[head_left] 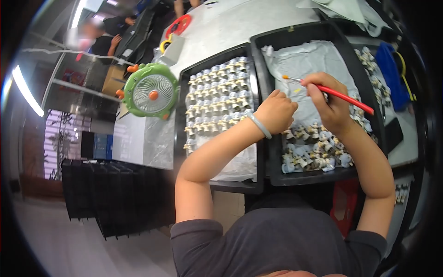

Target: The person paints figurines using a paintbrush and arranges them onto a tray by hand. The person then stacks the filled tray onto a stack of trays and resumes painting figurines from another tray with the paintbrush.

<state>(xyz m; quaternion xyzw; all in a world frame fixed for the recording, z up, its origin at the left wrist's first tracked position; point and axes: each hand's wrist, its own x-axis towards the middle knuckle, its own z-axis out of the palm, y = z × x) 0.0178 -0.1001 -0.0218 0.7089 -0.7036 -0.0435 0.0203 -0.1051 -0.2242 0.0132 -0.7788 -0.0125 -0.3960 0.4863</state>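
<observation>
My right hand grips a paintbrush with a red handle; its orange tip points left over the right black tray. Close beside it, my left hand, with a pale band on the wrist, is closed with curled fingers. Whatever sits inside those fingers is hidden. Below both hands, a loose heap of small figurines with pale grey-blue tops lies in the near end of that tray. White sheeting lines the tray.
At the left, another black tray holds figurines in upright rows. A green fan stands beyond it. A red tape ring lies farther back. More figurines and a blue object are at the right. Another person is at the far left.
</observation>
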